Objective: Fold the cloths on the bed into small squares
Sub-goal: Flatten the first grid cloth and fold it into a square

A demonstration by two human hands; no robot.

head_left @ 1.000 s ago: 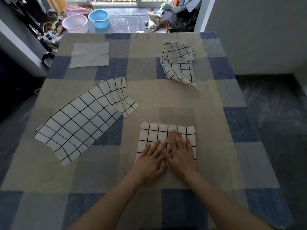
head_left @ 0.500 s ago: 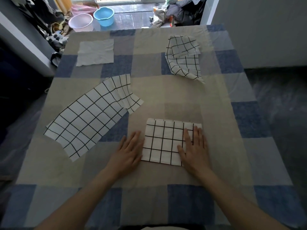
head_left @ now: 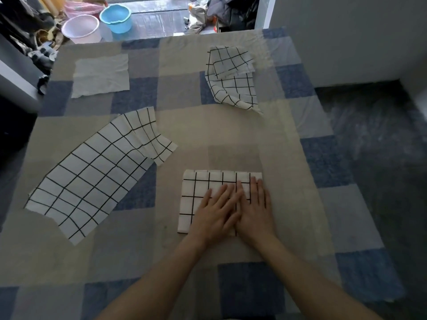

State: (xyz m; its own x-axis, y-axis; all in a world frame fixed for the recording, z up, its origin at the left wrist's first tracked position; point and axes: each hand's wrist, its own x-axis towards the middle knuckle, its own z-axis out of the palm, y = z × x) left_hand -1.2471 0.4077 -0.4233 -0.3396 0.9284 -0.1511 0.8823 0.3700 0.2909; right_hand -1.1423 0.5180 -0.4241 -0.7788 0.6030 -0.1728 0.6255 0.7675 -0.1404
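Both of our flat hands, the left hand (head_left: 216, 212) and the right hand (head_left: 254, 210), cover the near right part of the folded white cloth with a black grid (head_left: 203, 188), so we cannot see its near right corner or how its layers lie beneath our palms. The left hand is slightly blurred. Far ahead of our hands, the pink round plastic basin (head_left: 80, 28) sits partly behind the edge of the checked blue and beige bedsheet (head_left: 184, 125). Beyond it, the heap of dark clothes (head_left: 231, 10) is cut by the top edge, too jumbled to tell apart.
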